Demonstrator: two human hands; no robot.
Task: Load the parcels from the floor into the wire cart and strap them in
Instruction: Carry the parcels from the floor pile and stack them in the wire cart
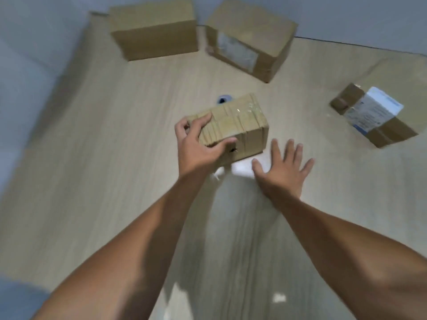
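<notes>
Gripping the small parcel (pixel 233 122) with left hand (pixel 198 146) — right hand (pixel 283 172) splayed, empty — three boxes (pixel 154 31) (pixel 249 35) (pixel 374 114) beyond.

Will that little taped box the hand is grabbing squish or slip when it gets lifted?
Probably not squish: the small taped box looks like stiff cardboard with square corners. The shiny tape across its top may be a bit slippery, though the left hand grips one end. Being small, it is likely light.

Soft dim light, motion blur throughout, floor (pixel 115 158) glare, wide-angle bending at edges
</notes>
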